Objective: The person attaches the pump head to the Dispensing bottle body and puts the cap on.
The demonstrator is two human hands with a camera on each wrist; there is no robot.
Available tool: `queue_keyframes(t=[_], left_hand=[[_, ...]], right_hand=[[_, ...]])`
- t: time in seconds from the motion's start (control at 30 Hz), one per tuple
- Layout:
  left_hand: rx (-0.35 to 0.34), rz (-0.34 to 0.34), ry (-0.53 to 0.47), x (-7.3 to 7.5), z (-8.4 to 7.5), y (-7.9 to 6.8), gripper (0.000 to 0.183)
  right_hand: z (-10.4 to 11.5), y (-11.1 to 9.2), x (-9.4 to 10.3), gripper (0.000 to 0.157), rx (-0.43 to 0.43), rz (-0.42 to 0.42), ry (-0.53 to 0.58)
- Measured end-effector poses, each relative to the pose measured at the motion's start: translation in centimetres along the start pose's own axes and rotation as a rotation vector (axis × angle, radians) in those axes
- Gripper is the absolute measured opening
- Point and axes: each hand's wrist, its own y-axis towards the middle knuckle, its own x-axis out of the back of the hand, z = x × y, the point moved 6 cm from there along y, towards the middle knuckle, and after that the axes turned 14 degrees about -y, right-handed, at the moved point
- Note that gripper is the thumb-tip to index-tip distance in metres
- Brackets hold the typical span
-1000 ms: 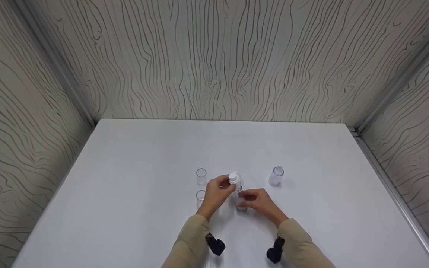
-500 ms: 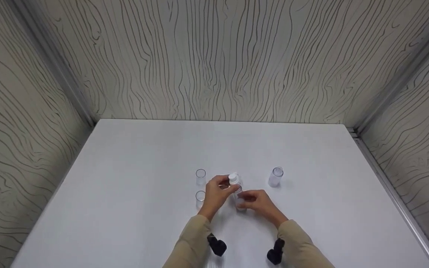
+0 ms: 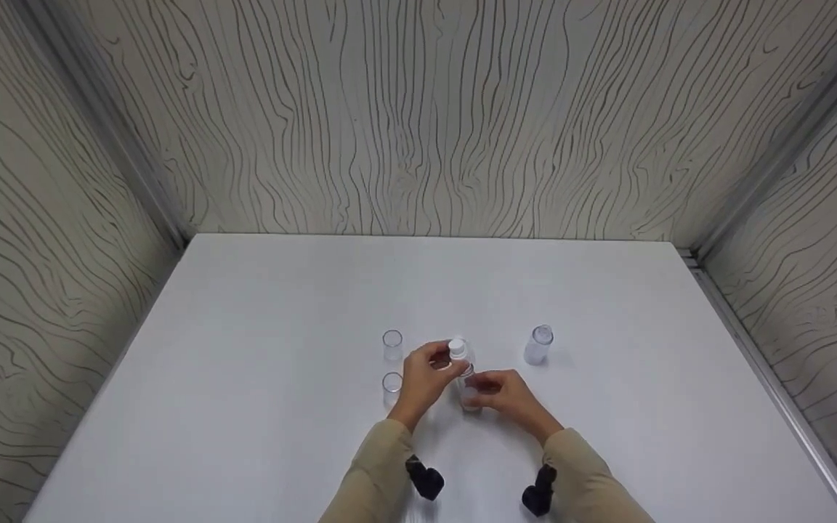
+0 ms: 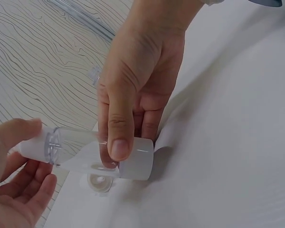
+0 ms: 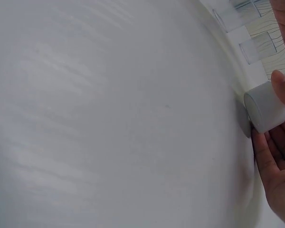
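Note:
A clear cylindrical pump bottle [image 4: 80, 147] with a white base and a white pump top [image 3: 457, 349] stands upright between my hands in the head view. My left hand [image 3: 422, 378] pinches it near the top, thumb and fingers on opposite sides of the white part. Lower down, my right hand [image 3: 509, 398] holds the clear body just above the white base [image 4: 137, 159]. The right wrist view shows the base [image 5: 266, 108] close to the table, with the right thumb over its edge. Fingers hide part of the body.
Two clear open cylinders, a far one [image 3: 392, 345] and a nearer one [image 3: 391, 388], stand left of my left hand. A clear bottle [image 3: 539, 345] stands to the right. Beside the held bottle is a small round clear piece [image 4: 99, 183]. Patterned walls [image 3: 418, 116] surround the white table [image 3: 244, 363].
Both hands stay nearly in place on the bottle. The left hand and the pump top shift very slightly to the right.

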Motion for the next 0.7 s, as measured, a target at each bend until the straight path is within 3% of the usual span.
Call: queue_keyframes(t=[0.23, 0.7], left_hand=[[-0.052, 0.022, -0.016, -0.17, -0.32, -0.03, 0.039], [-0.039, 0.026, -0.04, 0.21, -0.08, 0.01, 0.045]], right_hand=[[-0.34, -0.03, -0.09, 0.044, -0.019, 0.002, -0.011], [-0.26, -0.01, -0.24, 0.045, -0.01, -0.007, 0.013]])
